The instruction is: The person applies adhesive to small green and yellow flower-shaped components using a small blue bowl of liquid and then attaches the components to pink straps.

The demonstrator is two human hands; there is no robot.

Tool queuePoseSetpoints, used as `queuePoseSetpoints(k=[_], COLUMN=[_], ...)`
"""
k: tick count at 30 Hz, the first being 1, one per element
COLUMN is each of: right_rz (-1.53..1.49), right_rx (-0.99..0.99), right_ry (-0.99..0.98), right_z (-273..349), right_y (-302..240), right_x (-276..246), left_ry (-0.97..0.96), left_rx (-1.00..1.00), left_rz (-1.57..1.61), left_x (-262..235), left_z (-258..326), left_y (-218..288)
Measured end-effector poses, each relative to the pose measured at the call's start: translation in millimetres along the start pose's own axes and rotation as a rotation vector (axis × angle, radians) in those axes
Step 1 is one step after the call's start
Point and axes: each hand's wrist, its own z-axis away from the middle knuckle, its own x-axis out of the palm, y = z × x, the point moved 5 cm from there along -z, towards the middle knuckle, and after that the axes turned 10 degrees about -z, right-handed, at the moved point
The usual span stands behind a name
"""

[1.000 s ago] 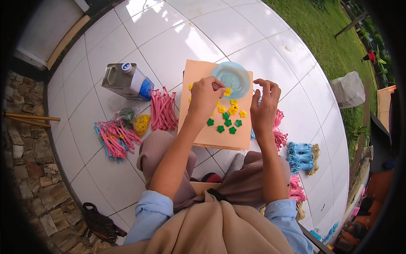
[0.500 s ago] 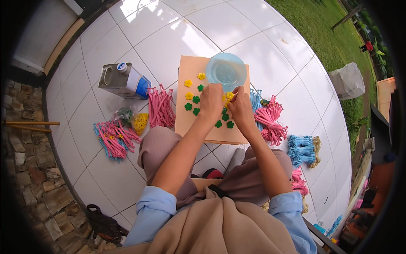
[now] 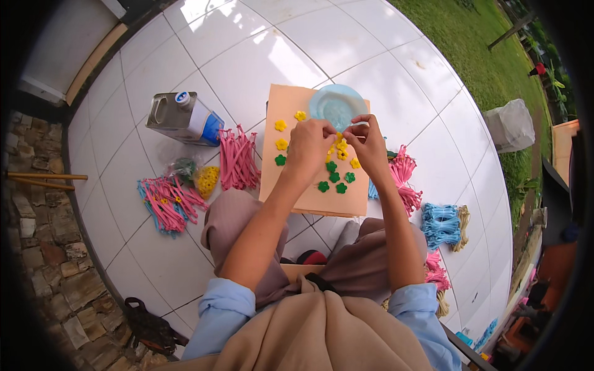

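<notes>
Item: small yellow flower piece (image 3: 340,137), flat and soft-edged, pinched between the fingertips of my left hand (image 3: 309,145) and right hand (image 3: 369,143). It is held over the matte peach cardboard sheet (image 3: 288,179), just below the translucent blue plastic bowl (image 3: 337,105). Loose green flower cutouts (image 3: 334,179) lie beneath. Since half a second ago, both hands have risen slightly toward the bowl.

A metal can (image 3: 183,117) lies near pink strip bundles (image 3: 237,158).
</notes>
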Motion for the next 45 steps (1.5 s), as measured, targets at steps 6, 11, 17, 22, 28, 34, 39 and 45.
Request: queuePoseSetpoints(k=[6, 11, 17, 22, 28, 34, 39, 45], right_rz=[0.951, 1.075, 1.023, 0.698, 0.549, 0.828, 0.897, 0.892], right_rx=[-0.286, -0.365, -0.406, -0.297, -0.524, -0.761, -0.784, -0.783], right_ry=[0.126, 0.115, 0.074, 0.164, 0.224, 0.205, 0.215, 0.241], right_z=[-4, -2, -1, -3, 24, 34, 33, 32], right_y=[-2, 5, 3, -11, -68, -73, -70, -69], right_x=[7, 15, 21, 16, 20, 24, 24, 20], left_ry=[0.190, 0.204, 0.185, 0.188, 0.181, 0.155, 0.140, 0.103], left_rx=[-0.095, -0.101, -0.108, -0.104, -0.124, -0.123, -0.134, -0.137], left_rz=[-0.150, -0.103, -0.047, 0.032, 0.165, 0.227, 0.229, 0.343], left_x=[-32, -42, -43, -41, -41, -37, -38, -36], left_z=[-2, 0, 0, -2, -3, -6, -7, -9], left_y=[2, 5, 5, 5, 3, 5, 6, 0])
